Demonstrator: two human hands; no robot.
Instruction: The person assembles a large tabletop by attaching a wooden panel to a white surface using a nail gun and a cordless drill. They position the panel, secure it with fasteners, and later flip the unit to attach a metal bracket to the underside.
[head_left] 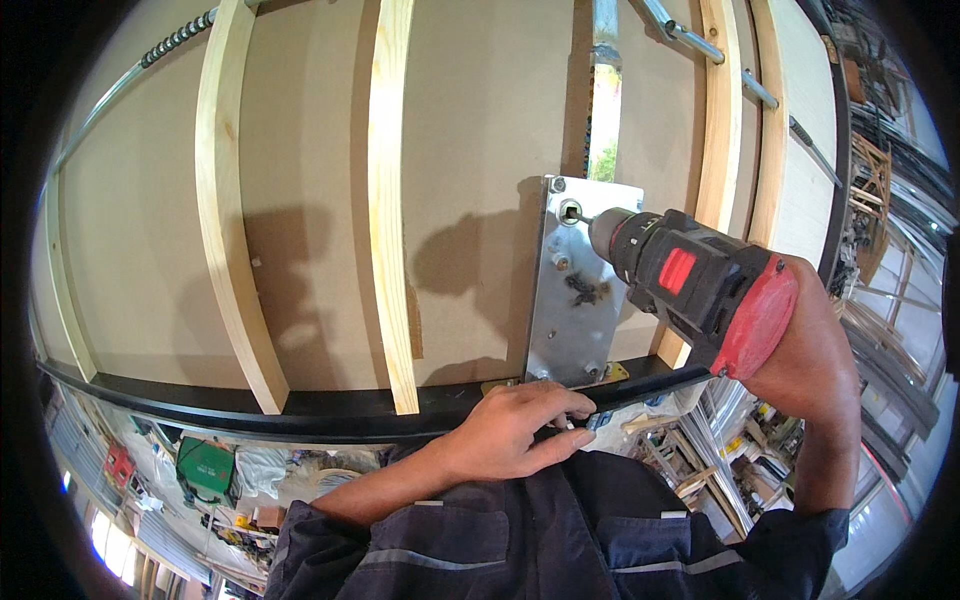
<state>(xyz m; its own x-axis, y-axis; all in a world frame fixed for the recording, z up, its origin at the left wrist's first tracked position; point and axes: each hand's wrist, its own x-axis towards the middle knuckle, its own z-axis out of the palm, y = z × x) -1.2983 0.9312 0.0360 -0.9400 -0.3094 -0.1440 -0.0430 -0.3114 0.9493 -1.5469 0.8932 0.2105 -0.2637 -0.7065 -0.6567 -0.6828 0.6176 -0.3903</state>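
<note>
In my right hand [798, 335] is a red and black cordless drill [690, 275], held by its grip, which its body hides. Its chuck points left, and the slim bit reaches a round hole [571, 212] near the top of a silver metal plate [575, 320]. Whether the bit touches the hole's edge, I cannot tell. Below the plate, my left hand [520, 430] lies over the black frame rail [440, 420], its bent fingers on top and its thumb on the near side. A dark gap shows between thumb and fingers. Bolt heads and a dark smudge mark the plate.
Pale wooden slats [391, 200] cross the brown panel [480, 100]. A metal bar [605, 110] runs up from the plate, and thin metal rods [695, 42] lie at the upper right. Beyond the frame are a green case [206, 468] and stacked metal stock [890, 350].
</note>
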